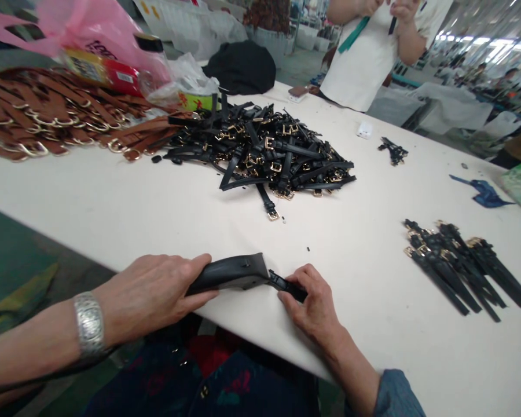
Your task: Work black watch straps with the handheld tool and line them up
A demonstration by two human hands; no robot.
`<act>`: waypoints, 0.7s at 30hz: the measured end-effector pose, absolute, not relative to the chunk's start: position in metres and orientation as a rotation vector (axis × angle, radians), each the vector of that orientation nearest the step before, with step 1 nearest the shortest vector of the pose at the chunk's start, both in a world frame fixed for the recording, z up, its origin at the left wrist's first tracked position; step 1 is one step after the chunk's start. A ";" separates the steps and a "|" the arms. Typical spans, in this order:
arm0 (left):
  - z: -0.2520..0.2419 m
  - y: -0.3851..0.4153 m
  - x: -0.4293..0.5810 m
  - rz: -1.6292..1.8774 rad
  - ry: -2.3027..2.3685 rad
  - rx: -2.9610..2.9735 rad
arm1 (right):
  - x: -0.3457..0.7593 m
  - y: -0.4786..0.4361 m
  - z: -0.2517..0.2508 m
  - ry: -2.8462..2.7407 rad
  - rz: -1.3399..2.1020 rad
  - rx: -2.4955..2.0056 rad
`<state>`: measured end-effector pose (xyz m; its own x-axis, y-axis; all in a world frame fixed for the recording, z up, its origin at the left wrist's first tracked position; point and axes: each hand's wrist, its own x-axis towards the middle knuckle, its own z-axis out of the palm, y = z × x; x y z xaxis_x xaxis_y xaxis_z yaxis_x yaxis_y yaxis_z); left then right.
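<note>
My left hand (156, 298), with a silver cuff on its wrist, is wrapped round a black electric hair clipper (232, 271) near the table's front edge. The clipper's head points right. Pinched between thumb and fingers of my right hand (315, 304) is a short black buckle strap (289, 285), its left end at the clipper's head. Whether the two touch is too small to tell. Beyond them lies a tangled heap of black straps (282, 147) with gold buckles. To the right, several black straps (455, 266) are laid side by side in rough bundles.
Brown buckled straps (47, 110) are heaped at the far left by a pink plastic bag (91, 29). A black cloth item (242, 66), a small white object (364, 129) and a blue cloth scrap (486, 193) lie on the white table (360, 231). A person (364, 58) stands across it.
</note>
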<state>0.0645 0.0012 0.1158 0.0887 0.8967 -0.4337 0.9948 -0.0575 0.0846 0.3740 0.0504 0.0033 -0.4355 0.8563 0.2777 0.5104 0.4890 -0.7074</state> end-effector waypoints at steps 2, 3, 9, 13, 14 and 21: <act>0.116 0.010 0.078 -0.399 1.869 2.028 | 0.374 0.051 0.004 -2.101 0.711 -1.122; 0.115 0.015 0.084 -0.386 1.872 2.032 | 0.374 0.052 0.003 -2.098 0.705 -1.121; 0.110 0.022 0.078 -0.278 1.938 2.007 | 0.377 0.053 0.007 -2.139 0.701 -1.131; 0.106 0.008 0.063 -0.215 1.971 1.976 | 0.375 0.051 0.021 -2.228 0.705 -1.271; 0.106 0.006 0.061 -0.191 1.971 1.966 | 0.373 0.050 0.025 -2.247 0.665 -1.305; 0.109 0.004 0.068 -0.129 1.990 1.913 | 0.348 0.059 0.025 -2.369 0.424 -1.241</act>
